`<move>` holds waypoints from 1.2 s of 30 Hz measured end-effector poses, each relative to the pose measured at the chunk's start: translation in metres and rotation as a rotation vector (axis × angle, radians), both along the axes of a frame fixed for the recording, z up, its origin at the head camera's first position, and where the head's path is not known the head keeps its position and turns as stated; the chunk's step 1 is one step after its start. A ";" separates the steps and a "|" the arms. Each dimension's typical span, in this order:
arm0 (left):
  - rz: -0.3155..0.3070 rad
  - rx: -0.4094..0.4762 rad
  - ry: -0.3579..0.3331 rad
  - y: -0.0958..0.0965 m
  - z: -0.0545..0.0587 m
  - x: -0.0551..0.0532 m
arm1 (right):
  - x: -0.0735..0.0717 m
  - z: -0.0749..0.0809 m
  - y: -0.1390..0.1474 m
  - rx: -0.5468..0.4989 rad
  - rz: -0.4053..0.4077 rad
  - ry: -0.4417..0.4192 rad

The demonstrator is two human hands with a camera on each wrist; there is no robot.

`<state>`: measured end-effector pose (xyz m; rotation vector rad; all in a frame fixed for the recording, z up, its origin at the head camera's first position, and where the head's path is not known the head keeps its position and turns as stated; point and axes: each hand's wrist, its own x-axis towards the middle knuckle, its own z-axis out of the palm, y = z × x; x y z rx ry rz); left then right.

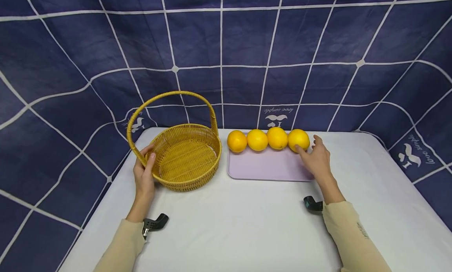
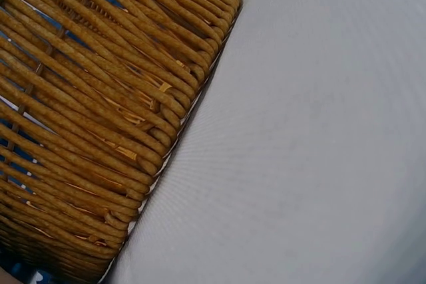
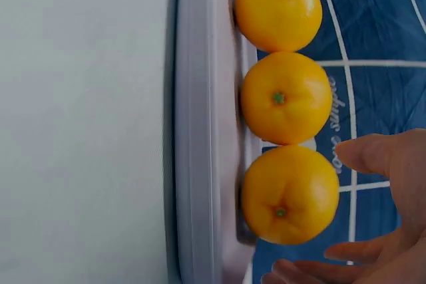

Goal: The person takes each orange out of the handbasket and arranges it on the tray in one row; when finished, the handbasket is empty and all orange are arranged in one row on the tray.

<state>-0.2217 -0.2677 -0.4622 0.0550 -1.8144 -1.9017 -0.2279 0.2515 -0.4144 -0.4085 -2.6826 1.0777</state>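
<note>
A round yellow wicker basket with a tall arched handle stands at the left of the table, its inside bare. My left hand grips its left rim by the foot of the handle, with the thumb over the rim. The left wrist view shows the basket's woven side close up; the left fingers are mostly hidden there. Several oranges sit in a row along the back of a pale purple tray. Around the rightmost orange my right hand is spread, thumb and fingers apart on either side.
White cloth covers the table. Behind it and at both sides hangs a dark blue curtain with white grid lines, close to the basket and the tray's back. Black wrist devices stick out from both sleeves.
</note>
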 end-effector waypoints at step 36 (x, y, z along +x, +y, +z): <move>0.294 -0.328 0.504 0.031 0.067 0.031 | 0.051 -0.005 0.037 0.175 0.117 0.179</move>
